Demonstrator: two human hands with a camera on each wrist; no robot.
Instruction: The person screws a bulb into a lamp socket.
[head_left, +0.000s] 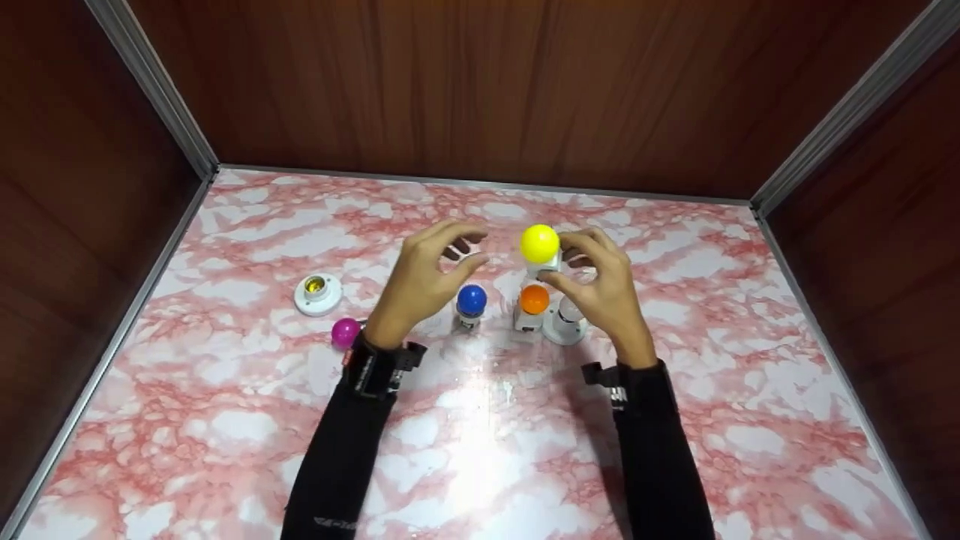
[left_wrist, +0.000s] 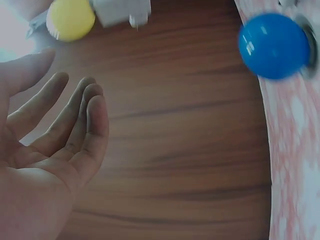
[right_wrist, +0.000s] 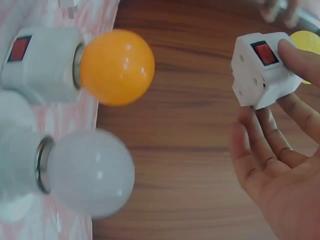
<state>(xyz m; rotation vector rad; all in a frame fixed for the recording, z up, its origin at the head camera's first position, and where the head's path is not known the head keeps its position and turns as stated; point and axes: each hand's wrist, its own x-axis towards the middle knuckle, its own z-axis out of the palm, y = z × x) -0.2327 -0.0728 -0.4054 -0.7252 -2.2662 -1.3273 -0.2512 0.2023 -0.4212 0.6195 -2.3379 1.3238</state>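
Note:
My right hand (head_left: 600, 277) pinches a white switched bulb holder (right_wrist: 267, 70) between thumb and fingers, lifted above the table. A yellow bulb (head_left: 540, 244) sits in that holder, and a red rocker switch (right_wrist: 265, 53) shows on its side. To the left, my left hand (head_left: 431, 270) is raised with nothing in it, its fingers loosely bent and apart from the yellow bulb. Below it a blue bulb (head_left: 472, 300) stands in a holder. Under the right hand are an orange bulb (right_wrist: 117, 67) in a white switched holder and a white bulb (right_wrist: 91, 173) in a round-based holder.
On the left of the table stands a round white lamp holder (head_left: 318, 295) with no bulb in it. A magenta bulb (head_left: 346, 333) lies near the left wrist, its base partly hidden. Dark wood panels (head_left: 480, 90) wall the marbled table (head_left: 480, 450) at the back and sides.

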